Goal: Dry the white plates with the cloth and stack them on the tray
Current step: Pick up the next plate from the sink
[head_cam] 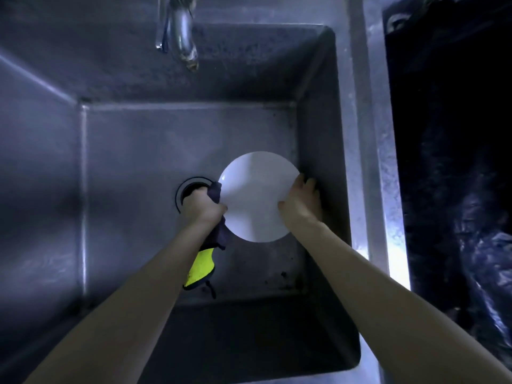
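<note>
A round white plate (pixel 256 196) is held over the steel sink, right of the drain. My right hand (pixel 300 203) grips its right rim, thumb on the face and fingers behind. My left hand (pixel 201 206) grips a dark cloth (pixel 219 231) bunched against the plate's left rim. The cloth's yellow part (pixel 201 268) hangs down below my left wrist. No tray is in view.
The deep steel sink (pixel 138 151) fills the view, with its drain (pixel 185 189) partly hidden behind my left hand. A tap (pixel 184 37) hangs at the top. A steel ledge (pixel 371 134) runs down the right, and a dark plastic bag (pixel 457 176) lies beyond it.
</note>
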Action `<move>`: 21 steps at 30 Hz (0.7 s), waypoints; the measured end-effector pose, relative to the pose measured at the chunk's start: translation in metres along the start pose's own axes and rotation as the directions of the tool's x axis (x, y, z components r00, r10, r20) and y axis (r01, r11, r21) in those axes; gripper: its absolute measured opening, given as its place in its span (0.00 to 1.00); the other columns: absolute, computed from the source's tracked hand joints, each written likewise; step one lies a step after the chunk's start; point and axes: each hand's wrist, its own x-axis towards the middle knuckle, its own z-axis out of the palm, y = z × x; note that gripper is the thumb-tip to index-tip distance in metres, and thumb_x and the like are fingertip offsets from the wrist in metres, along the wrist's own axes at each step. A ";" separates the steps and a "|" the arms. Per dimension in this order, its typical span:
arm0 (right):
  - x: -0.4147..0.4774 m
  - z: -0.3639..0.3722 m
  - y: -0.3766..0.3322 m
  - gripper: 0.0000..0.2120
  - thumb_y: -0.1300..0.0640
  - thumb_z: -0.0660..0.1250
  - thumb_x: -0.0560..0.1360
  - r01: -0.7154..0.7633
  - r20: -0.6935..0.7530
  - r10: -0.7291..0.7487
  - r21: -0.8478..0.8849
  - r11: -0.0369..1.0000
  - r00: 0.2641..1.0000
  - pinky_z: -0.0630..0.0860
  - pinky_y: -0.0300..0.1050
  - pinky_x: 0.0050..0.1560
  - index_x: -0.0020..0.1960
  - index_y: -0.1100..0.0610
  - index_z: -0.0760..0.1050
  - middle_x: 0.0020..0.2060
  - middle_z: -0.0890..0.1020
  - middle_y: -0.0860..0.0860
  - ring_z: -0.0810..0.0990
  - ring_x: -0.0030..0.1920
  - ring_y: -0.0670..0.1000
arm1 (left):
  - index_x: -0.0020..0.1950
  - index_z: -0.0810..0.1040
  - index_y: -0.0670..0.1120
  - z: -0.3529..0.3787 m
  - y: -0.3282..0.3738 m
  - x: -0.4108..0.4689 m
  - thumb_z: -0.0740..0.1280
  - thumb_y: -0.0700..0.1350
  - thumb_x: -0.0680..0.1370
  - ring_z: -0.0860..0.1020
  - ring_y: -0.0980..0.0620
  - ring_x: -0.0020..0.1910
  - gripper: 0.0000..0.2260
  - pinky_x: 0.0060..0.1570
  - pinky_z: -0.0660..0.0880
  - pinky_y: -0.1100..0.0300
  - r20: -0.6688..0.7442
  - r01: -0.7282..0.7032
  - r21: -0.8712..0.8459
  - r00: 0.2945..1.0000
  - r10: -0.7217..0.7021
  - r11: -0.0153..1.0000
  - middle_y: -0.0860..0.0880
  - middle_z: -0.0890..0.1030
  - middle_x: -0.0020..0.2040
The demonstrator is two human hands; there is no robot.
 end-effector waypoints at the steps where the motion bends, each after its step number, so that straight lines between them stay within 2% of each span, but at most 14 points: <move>1: -0.001 -0.001 0.001 0.34 0.57 0.63 0.80 0.001 -0.006 -0.001 0.022 1.000 1.000 0.71 0.59 0.67 0.79 0.62 0.49 0.73 0.59 0.61 0.65 0.71 0.62 | 0.37 0.75 0.47 -0.001 -0.001 0.001 0.74 0.44 0.63 0.78 0.50 0.34 0.08 0.31 0.70 0.59 0.008 0.028 -0.034 1.000 -0.028 0.999 0.52 0.78 0.30; 4: -0.006 -0.004 0.004 0.32 0.55 0.65 0.79 0.028 -0.039 -0.026 0.066 0.997 0.999 0.74 0.59 0.63 0.78 0.60 0.54 0.70 0.63 0.61 0.69 0.67 0.62 | 0.36 0.76 0.47 -0.005 -0.002 0.000 0.73 0.43 0.63 0.81 0.47 0.35 0.07 0.41 0.79 0.54 0.028 0.087 -0.096 0.996 -0.085 0.992 0.51 0.80 0.28; 7: -0.013 -0.009 0.007 0.29 0.56 0.66 0.79 0.078 -0.056 -0.069 0.180 0.981 0.996 0.75 0.59 0.62 0.76 0.58 0.59 0.67 0.65 0.59 0.71 0.65 0.62 | 0.36 0.76 0.47 -0.014 -0.004 -0.010 0.72 0.41 0.64 0.81 0.46 0.36 0.06 0.42 0.79 0.53 0.011 0.105 -0.125 0.994 -0.105 0.987 0.50 0.80 0.30; 9: -0.019 -0.013 0.010 0.29 0.57 0.67 0.78 0.129 -0.069 -0.112 0.318 0.939 0.991 0.74 0.59 0.64 0.76 0.57 0.61 0.67 0.67 0.59 0.72 0.65 0.61 | 0.38 0.76 0.47 -0.026 -0.004 -0.023 0.73 0.40 0.65 0.80 0.47 0.37 0.07 0.41 0.77 0.55 -0.007 0.113 -0.130 0.993 -0.114 0.985 0.50 0.80 0.31; 12: -0.031 -0.028 0.015 0.27 0.57 0.68 0.78 0.169 -0.064 -0.161 0.561 0.810 0.985 0.76 0.55 0.62 0.75 0.59 0.66 0.64 0.74 0.59 0.76 0.62 0.59 | 0.39 0.76 0.48 -0.054 -0.002 -0.049 0.74 0.40 0.67 0.78 0.51 0.35 0.08 0.32 0.71 0.61 -0.036 0.113 -0.172 0.992 -0.121 0.979 0.52 0.79 0.33; 14: -0.042 -0.042 0.017 0.20 0.57 0.69 0.78 0.176 -0.049 -0.193 0.666 0.725 0.980 0.78 0.56 0.58 0.69 0.59 0.74 0.58 0.81 0.58 0.80 0.56 0.60 | 0.40 0.78 0.49 -0.078 0.001 -0.070 0.74 0.41 0.67 0.77 0.57 0.31 0.07 0.27 0.67 0.64 -0.053 0.100 -0.204 0.992 -0.112 0.974 0.54 0.80 0.34; 16: -0.057 -0.055 0.019 0.10 0.55 0.66 0.80 0.177 -0.039 -0.235 0.777 0.604 0.971 0.80 0.58 0.54 0.59 0.55 0.80 0.49 0.84 0.53 0.83 0.51 0.59 | 0.43 0.79 0.47 -0.100 0.004 -0.093 0.75 0.43 0.67 0.78 0.60 0.29 0.08 0.26 0.69 0.65 -0.065 0.079 -0.240 0.993 -0.097 0.968 0.53 0.82 0.33; 17: -0.066 -0.061 0.018 0.08 0.53 0.64 0.81 0.186 -0.041 -0.265 0.814 0.551 0.963 0.81 0.59 0.52 0.56 0.52 0.80 0.46 0.84 0.50 0.83 0.51 0.58 | 0.43 0.79 0.46 -0.112 0.007 -0.104 0.76 0.43 0.66 0.80 0.58 0.29 0.09 0.27 0.70 0.64 -0.070 0.063 -0.257 0.994 -0.084 0.964 0.52 0.82 0.33; 19: -0.084 -0.070 0.015 0.07 0.48 0.62 0.82 0.224 -0.057 -0.342 0.852 0.474 0.938 0.81 0.58 0.49 0.55 0.45 0.78 0.47 0.83 0.45 0.83 0.52 0.55 | 0.44 0.77 0.44 -0.133 0.012 -0.124 0.77 0.43 0.66 0.81 0.54 0.32 0.12 0.29 0.73 0.64 -0.064 0.032 -0.295 0.997 -0.053 0.955 0.51 0.83 0.31; 21: -0.101 -0.079 0.010 0.05 0.43 0.61 0.81 0.264 -0.082 -0.393 0.860 0.436 0.916 0.82 0.53 0.46 0.53 0.40 0.75 0.47 0.82 0.41 0.82 0.52 0.50 | 0.43 0.77 0.43 -0.154 0.018 -0.143 0.76 0.41 0.70 0.82 0.49 0.33 0.09 0.32 0.75 0.62 -0.048 0.030 -0.426 0.997 -0.056 0.904 0.51 0.84 0.31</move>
